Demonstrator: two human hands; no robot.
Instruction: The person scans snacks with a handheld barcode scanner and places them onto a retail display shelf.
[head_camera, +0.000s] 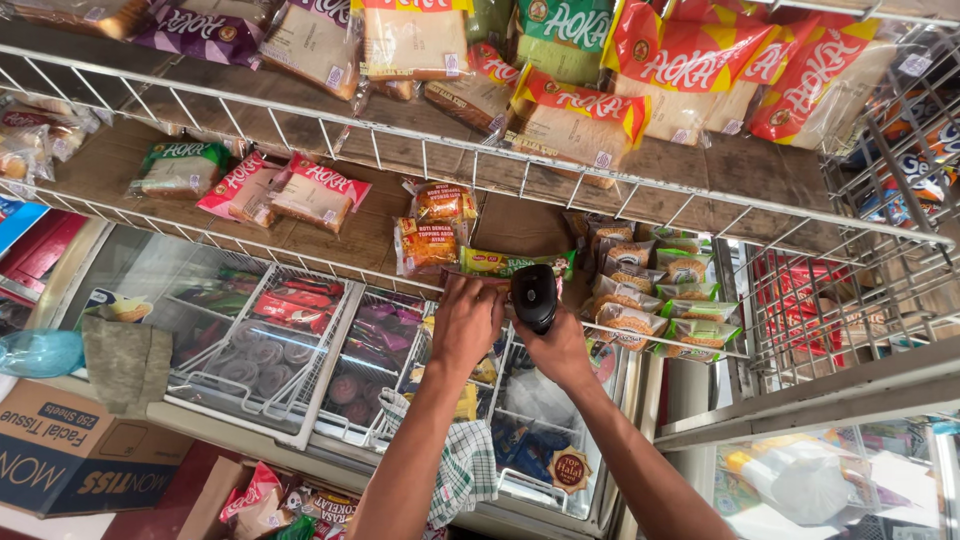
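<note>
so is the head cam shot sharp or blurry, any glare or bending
Head view: mostly sharp at centre, where the left hand and the right hand with its black scanner meet at a green packet; wide-lens bending curves the wire shelf rails; soft daylight, pale glare on the freezer's glass lid.

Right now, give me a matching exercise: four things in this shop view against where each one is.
Things:
1. left hand
2. right hand
3. checked cloth
4. cardboard box

Places:
A. lower left corner
B. gripping the black handheld scanner
C. draped on the freezer edge, under the forearms
D. on the green snack packet at the wire shelf edge

Pairs: 1-D, 2-B, 3-C, 4-A
</note>
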